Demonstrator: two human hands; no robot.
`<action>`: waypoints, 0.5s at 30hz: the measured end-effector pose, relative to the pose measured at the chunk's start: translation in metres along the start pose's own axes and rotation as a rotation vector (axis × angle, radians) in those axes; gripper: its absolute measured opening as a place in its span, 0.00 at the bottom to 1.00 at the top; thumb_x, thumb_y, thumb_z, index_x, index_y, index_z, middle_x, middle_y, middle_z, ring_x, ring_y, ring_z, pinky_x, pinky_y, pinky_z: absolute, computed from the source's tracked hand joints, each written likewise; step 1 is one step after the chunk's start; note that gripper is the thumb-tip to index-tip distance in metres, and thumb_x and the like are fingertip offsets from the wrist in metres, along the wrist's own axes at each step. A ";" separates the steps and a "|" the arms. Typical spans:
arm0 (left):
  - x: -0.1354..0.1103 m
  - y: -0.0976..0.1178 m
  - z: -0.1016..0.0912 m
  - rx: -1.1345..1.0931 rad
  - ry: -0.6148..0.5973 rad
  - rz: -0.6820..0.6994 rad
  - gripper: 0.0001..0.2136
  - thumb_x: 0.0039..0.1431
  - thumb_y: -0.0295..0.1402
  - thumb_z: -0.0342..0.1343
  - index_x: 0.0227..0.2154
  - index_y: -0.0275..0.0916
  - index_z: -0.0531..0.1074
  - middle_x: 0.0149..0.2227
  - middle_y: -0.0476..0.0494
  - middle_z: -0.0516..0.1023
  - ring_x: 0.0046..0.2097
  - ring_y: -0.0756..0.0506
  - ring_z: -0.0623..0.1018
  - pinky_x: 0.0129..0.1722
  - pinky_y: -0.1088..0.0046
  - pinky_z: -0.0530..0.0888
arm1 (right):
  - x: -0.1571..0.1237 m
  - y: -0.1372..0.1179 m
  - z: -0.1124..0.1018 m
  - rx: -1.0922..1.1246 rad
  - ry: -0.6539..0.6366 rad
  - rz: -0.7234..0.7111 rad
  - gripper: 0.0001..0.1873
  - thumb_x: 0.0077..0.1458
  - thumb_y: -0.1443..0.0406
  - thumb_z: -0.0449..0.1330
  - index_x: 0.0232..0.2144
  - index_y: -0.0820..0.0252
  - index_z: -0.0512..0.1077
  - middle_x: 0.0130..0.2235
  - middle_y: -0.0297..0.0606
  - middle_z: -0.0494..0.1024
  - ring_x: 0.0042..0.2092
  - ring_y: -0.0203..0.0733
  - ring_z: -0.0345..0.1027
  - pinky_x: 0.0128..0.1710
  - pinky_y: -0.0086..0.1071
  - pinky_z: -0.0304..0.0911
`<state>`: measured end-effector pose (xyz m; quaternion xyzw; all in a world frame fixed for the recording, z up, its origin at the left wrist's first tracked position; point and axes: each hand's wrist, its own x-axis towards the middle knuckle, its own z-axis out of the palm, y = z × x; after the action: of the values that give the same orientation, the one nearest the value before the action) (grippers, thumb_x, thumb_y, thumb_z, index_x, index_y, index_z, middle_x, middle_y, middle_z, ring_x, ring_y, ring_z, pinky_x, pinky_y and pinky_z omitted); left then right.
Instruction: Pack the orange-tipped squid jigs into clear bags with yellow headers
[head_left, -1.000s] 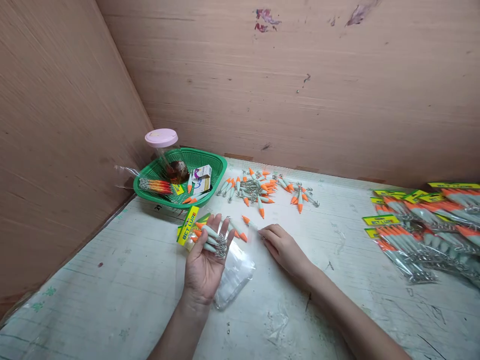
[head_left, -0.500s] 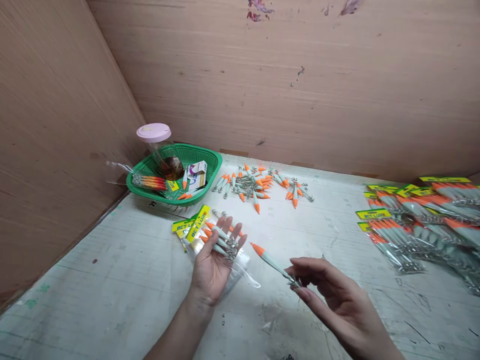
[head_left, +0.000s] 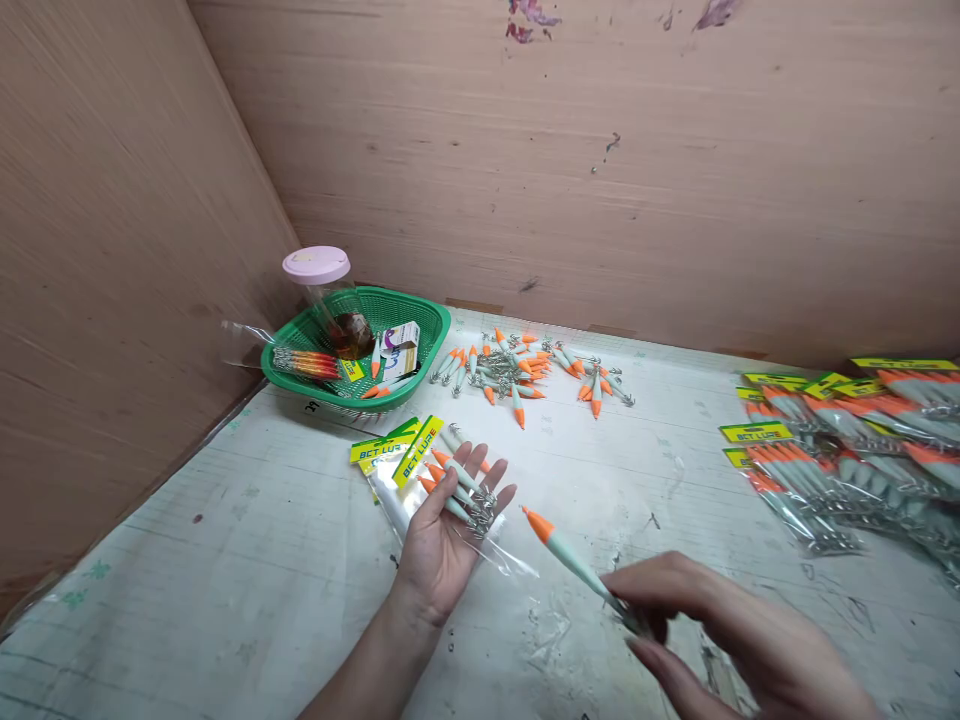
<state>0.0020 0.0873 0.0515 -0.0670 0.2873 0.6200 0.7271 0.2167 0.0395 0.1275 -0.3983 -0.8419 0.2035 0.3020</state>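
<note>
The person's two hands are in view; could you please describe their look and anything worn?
The ungloved left hand and bare left forearm show no sleeve, watch or ring. The ungloved right hand, somewhat blurred, shows no ring; any sleeve is out of view.

Left hand [head_left: 444, 548], near six o'clock: bare; slender build, four long, tapering fingers and a thumb; palm side smooth, lightly creased. Left forearm [head_left: 382, 655], at seven o'clock: bare; slim, narrowing evenly to the wrist. Right hand [head_left: 787, 640], at four o'clock: bare; long index finger, rounded fingertip; outline softened by blur, cut off by lower edge.
</note>
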 end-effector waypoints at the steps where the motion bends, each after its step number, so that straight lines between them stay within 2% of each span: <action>1: -0.001 -0.001 0.000 0.004 -0.004 -0.014 0.17 0.60 0.26 0.50 0.52 0.37 0.66 0.53 0.40 0.72 0.51 0.38 0.74 0.53 0.51 0.69 | 0.004 -0.001 0.009 -0.005 -0.007 0.027 0.11 0.55 0.71 0.57 0.42 0.56 0.67 0.31 0.35 0.75 0.30 0.35 0.72 0.28 0.22 0.70; 4: -0.005 -0.005 -0.001 0.021 -0.027 -0.055 0.18 0.59 0.26 0.50 0.53 0.38 0.65 0.54 0.39 0.72 0.52 0.37 0.73 0.54 0.51 0.68 | 0.016 0.001 0.041 -0.040 0.098 0.011 0.13 0.56 0.72 0.54 0.44 0.59 0.66 0.33 0.38 0.75 0.31 0.35 0.71 0.29 0.25 0.70; 7: -0.006 -0.009 -0.002 0.041 -0.061 -0.074 0.19 0.60 0.26 0.50 0.54 0.38 0.63 0.52 0.37 0.73 0.52 0.37 0.73 0.54 0.52 0.68 | 0.021 0.009 0.065 -0.129 0.240 -0.110 0.15 0.56 0.75 0.53 0.46 0.62 0.67 0.41 0.46 0.76 0.40 0.41 0.72 0.37 0.33 0.71; 10: -0.007 -0.011 -0.001 0.045 -0.071 -0.061 0.20 0.60 0.26 0.50 0.56 0.38 0.61 0.50 0.36 0.75 0.51 0.37 0.74 0.53 0.51 0.68 | 0.018 0.016 0.074 -0.199 0.259 -0.150 0.17 0.57 0.77 0.52 0.47 0.64 0.68 0.45 0.51 0.73 0.45 0.43 0.70 0.40 0.35 0.70; 13: -0.009 -0.012 0.001 0.036 -0.068 -0.067 0.21 0.60 0.26 0.49 0.57 0.38 0.59 0.49 0.36 0.75 0.50 0.36 0.75 0.53 0.49 0.68 | 0.015 0.019 0.076 -0.169 0.258 -0.115 0.17 0.58 0.76 0.50 0.48 0.63 0.69 0.38 0.46 0.72 0.39 0.39 0.69 0.34 0.31 0.69; 15: -0.010 -0.013 0.002 0.042 -0.072 -0.066 0.22 0.60 0.25 0.49 0.57 0.39 0.58 0.49 0.36 0.75 0.50 0.36 0.75 0.52 0.49 0.69 | 0.016 0.018 0.077 -0.134 0.302 -0.120 0.18 0.57 0.77 0.52 0.47 0.63 0.69 0.36 0.44 0.73 0.38 0.39 0.69 0.33 0.31 0.69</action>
<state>0.0145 0.0764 0.0552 -0.0388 0.2717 0.5914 0.7582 0.1669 0.0554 0.0658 -0.3925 -0.8210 0.0664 0.4093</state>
